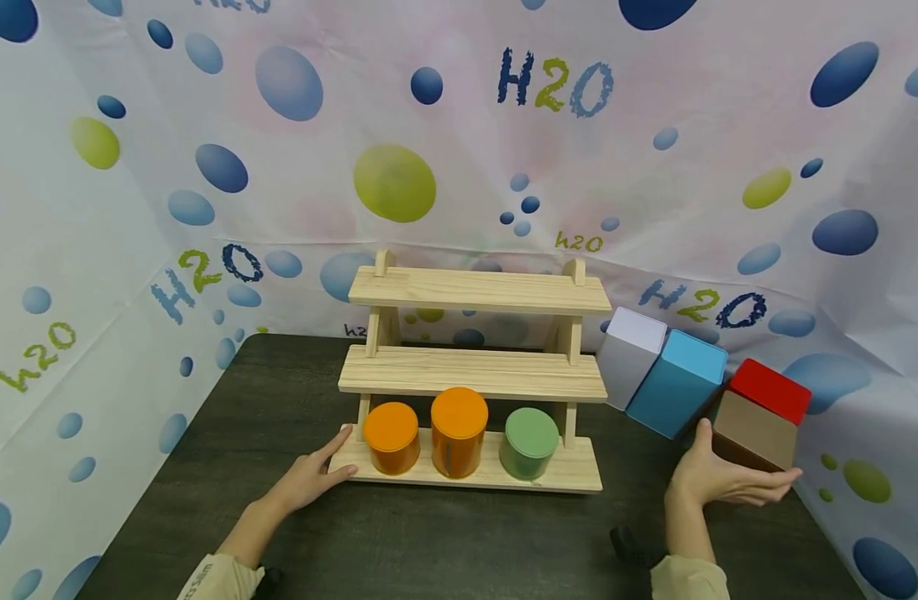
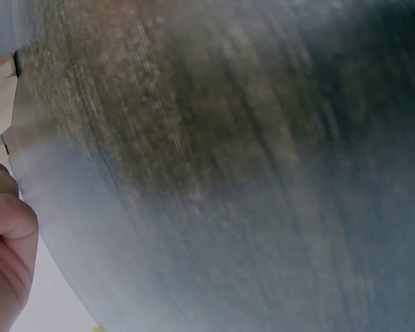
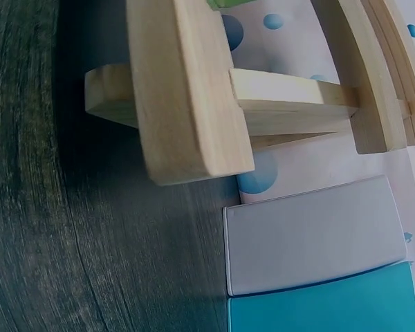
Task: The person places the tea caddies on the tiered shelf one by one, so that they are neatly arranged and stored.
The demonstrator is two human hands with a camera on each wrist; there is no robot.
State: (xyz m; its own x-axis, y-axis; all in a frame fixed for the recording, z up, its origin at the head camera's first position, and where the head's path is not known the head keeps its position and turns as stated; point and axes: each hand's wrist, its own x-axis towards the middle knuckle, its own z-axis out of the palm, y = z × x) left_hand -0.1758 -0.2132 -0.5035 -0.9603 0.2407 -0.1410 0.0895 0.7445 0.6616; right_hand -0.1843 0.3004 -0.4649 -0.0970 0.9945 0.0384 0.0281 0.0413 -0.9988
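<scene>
A three-tier wooden display rack (image 1: 474,371) stands on the dark table. My left hand (image 1: 303,479) grips the left end of its bottom board, index finger and thumb spread over that end. On this board stand a short orange canister (image 1: 391,439), a taller orange canister (image 1: 459,433) and a green canister (image 1: 530,444). At the right, my right hand (image 1: 717,477) holds a brown box (image 1: 755,429), thumb at its left side and fingers along its front. In the left wrist view only part of the left hand (image 2: 7,242) shows; the right hand is out of the right wrist view.
Behind the brown box is a red box (image 1: 772,390). A white box (image 1: 630,354) and a blue box (image 1: 678,383) stand side by side right of the rack. A patterned sheet (image 1: 474,125) hangs behind the dark table (image 1: 459,546) and along both sides.
</scene>
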